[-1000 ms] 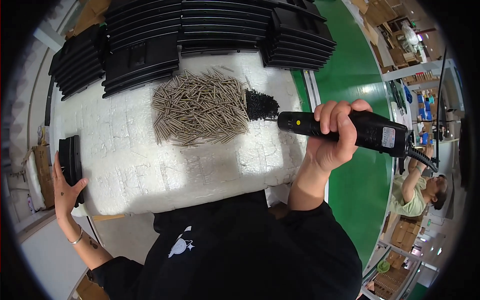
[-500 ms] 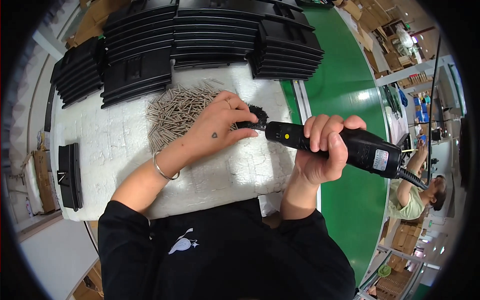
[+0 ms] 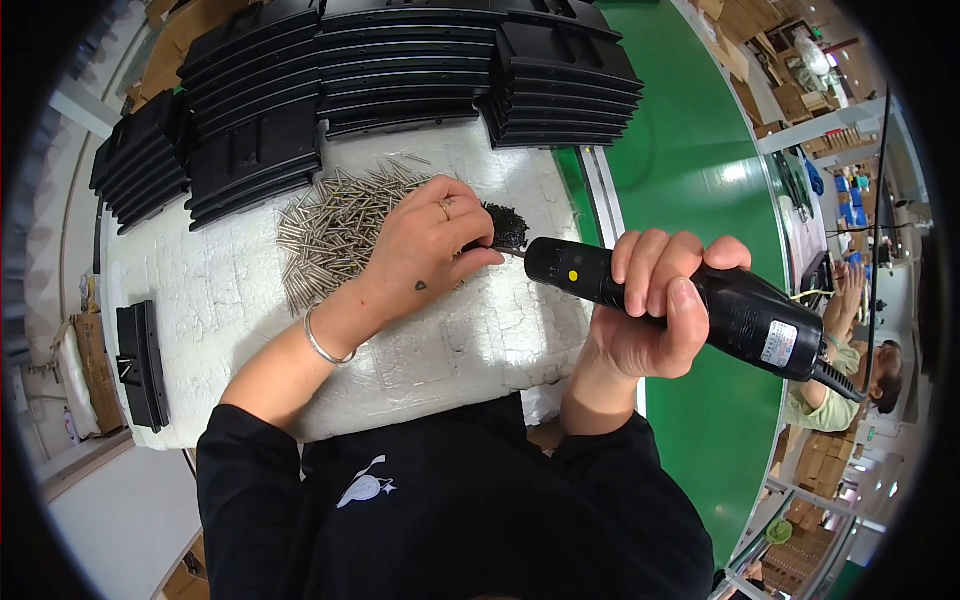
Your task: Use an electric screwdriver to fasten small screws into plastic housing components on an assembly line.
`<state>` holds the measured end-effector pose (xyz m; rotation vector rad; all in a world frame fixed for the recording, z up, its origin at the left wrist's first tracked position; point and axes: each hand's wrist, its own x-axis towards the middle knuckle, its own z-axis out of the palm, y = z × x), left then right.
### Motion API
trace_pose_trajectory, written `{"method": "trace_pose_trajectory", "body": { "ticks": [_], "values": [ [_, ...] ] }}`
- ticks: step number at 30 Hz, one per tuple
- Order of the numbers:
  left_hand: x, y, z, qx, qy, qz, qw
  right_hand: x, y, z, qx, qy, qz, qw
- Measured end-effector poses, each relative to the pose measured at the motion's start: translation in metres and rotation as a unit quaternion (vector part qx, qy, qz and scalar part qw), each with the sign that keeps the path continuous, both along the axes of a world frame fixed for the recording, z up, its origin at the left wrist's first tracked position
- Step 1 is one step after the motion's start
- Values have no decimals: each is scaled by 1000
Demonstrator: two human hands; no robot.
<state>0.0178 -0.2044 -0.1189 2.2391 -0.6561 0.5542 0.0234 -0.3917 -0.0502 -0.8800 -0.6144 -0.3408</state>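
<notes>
My right hand (image 3: 655, 300) is wrapped round a black electric screwdriver (image 3: 760, 325), held level with its bit pointing left. My left hand (image 3: 430, 240) is closed, thumb and fingers pinched together at the tip of the bit; what they grip is hidden behind the fingers. Just beyond my left hand lies a heap of small black screws (image 3: 507, 226). To its left spreads a pile of long silver metal pins (image 3: 335, 225), partly covered by the hand.
Stacks of black plastic panels (image 3: 400, 85) stand along the far side of the white padded surface (image 3: 390, 385). One black part (image 3: 143, 365) lies at its left edge. Right of it runs a green conveyor belt (image 3: 690, 440). Another person (image 3: 835, 390) sits beyond the belt.
My left hand has drawn slightly left, and its fingers are closer together. The screwdriver's rear end has dropped a little to the right, and more of its bit shows.
</notes>
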Motion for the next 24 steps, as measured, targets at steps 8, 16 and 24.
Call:
{"method": "trace_pose_trajectory", "body": {
  "ticks": [8, 16, 24],
  "values": [
    [0, 0, -1, -43, -36, -4, 998, -4, 4, 3, 1, -5, 8, 1000],
    [-23, 7, -9, -84, -19, -25, 996, -17, 11, 5, -4, -46, 50, 998],
    [-11, 117, 29, 117, -41, 113, 986, -14, 16, -6, -26, -26, 33, 999]
  ]
}}
